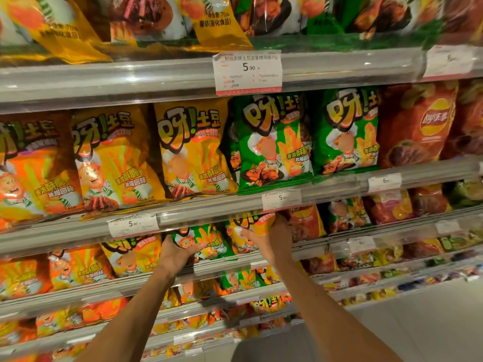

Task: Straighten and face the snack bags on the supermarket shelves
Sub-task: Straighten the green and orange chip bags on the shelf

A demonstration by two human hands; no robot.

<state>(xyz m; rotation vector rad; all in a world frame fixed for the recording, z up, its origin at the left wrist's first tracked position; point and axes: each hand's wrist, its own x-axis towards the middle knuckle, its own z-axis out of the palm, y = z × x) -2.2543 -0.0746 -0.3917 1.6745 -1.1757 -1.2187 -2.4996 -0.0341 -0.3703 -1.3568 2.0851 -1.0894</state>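
Both hands reach into the third shelf from the top. My left hand (175, 253) grips the lower left corner of a green snack bag (209, 240) that stands on that shelf. My right hand (274, 237) holds a yellow snack bag (252, 222) just to the right of it, fingers over its right edge and thumb across its front. The tops of both bags are hidden behind the shelf rail (209, 210) above.
Above, a row of orange, yellow (188, 150) and green bags (274, 139) faces front, with red crisp bags (418, 126) at the right. Price tags (247, 71) hang on the rails. Lower shelves hold more bags. Grey floor (418, 322) lies at the lower right.
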